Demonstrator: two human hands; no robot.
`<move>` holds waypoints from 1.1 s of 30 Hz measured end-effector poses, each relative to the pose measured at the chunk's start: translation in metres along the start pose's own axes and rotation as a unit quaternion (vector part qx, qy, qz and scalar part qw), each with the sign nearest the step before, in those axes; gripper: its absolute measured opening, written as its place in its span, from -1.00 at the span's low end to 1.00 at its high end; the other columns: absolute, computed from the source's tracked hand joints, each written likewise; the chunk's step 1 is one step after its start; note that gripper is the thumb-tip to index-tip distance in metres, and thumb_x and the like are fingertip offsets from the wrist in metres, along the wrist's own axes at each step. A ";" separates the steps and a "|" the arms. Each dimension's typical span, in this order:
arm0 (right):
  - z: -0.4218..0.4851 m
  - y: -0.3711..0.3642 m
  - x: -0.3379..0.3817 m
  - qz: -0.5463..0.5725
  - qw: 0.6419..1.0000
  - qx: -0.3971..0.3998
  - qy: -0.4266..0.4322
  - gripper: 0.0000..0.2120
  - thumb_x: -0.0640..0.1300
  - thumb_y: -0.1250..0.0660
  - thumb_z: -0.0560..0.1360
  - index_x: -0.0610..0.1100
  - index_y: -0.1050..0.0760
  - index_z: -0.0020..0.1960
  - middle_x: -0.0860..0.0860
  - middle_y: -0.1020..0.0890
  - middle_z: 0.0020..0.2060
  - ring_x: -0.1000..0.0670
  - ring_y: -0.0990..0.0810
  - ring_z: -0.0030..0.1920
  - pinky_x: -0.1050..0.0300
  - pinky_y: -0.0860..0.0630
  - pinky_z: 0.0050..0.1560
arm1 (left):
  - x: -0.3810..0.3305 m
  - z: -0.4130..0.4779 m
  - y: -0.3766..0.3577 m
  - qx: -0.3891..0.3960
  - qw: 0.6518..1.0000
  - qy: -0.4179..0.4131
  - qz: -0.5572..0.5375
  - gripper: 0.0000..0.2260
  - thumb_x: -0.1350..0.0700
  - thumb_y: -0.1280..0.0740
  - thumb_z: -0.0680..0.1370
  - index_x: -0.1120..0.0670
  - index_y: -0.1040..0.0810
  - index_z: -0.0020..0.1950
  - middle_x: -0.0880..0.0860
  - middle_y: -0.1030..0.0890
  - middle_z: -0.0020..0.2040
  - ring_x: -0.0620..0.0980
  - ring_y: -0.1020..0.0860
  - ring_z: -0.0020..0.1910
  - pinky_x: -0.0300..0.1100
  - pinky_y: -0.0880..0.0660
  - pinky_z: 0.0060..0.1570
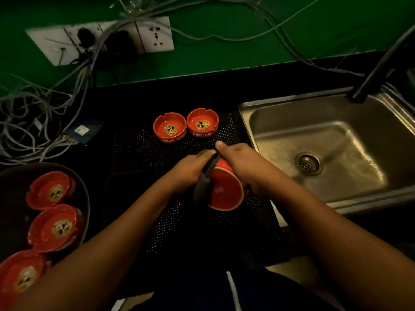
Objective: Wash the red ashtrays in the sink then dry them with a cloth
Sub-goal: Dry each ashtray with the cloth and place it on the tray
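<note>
One round red glazed ashtray (pixel 226 193) sits clamped: right hand (pixel 241 164) at 3 o'clock, left hand (pixel 190 168) pinching a dark cloth (pixel 201 188) at 9 o'clock. Probably rigid, slick, chippable; grip its rim.

A black countertop (pixel 224 90) below a green wall carries a black studded rubber mat (pixel 139 153), on whose far edge two red ashtrays (pixel 170 127) stand upright side by side, just apart. A stainless steel sink (pixel 292 122) is set into the counter just right of the mat. At the left edge sits a dark round tray (pixel 13 187), with a tangle of grey cables (pixel 33 122) and a small blue device (pixel 83 131) beyond it.
</note>
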State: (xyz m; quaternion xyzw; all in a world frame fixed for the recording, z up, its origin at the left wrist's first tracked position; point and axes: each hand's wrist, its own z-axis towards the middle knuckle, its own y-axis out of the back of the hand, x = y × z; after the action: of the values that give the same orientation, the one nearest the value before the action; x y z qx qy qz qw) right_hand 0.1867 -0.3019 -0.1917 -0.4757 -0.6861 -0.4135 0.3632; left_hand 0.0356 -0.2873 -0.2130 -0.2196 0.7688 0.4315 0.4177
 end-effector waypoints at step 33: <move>0.025 -0.044 -0.022 0.177 0.977 0.117 -0.017 -0.58 0.19 -0.08 0.59 -0.07 -0.54 0.12 -0.05 -0.70 -0.03 -0.02 -0.67 0.03 0.06 -0.55 0.04 | 0.014 -0.059 -0.025 -0.165 0.952 -0.010 0.259 -0.37 -0.25 0.03 0.54 0.10 -0.24 0.49 0.08 -0.45 0.36 -0.01 -0.34 0.35 -0.11 -0.16 0.37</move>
State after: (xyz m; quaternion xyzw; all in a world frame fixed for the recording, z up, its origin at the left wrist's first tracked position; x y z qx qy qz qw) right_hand 0.1480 -0.2962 -0.2307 -0.5509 -0.6406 -0.2510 0.4724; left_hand 0.0188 -0.3502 -0.2199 -0.0743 0.7131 0.6479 0.2575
